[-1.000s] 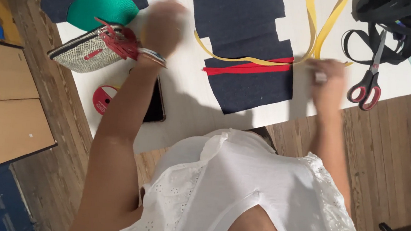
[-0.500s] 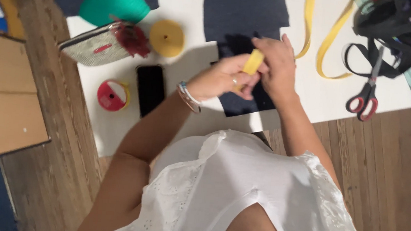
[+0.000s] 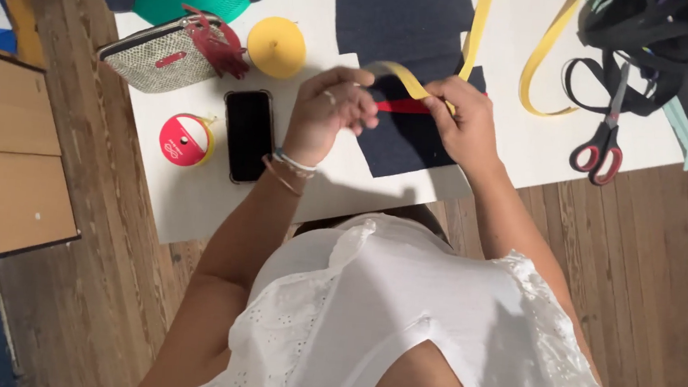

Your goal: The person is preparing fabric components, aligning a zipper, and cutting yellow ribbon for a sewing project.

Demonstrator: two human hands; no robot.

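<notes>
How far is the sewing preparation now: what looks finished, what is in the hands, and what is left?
Looks done: the navy fabric piece lies cut on the white table, a red strip across it. In hand: the left hand and right hand each pinch the yellow tape over the strip. Left: the tape is not yet flat on the fabric; the scissors lie apart, unused.

Yellow ribbon (image 3: 408, 79), navy fabric (image 3: 403, 132) with a red stripe (image 3: 401, 106). At nine o'clock, a black phone (image 3: 247, 134), yellow spool (image 3: 276, 46), red spool (image 3: 185, 139). Red-handled scissors (image 3: 601, 145) at three o'clock on the white bench (image 3: 211, 198).
</notes>
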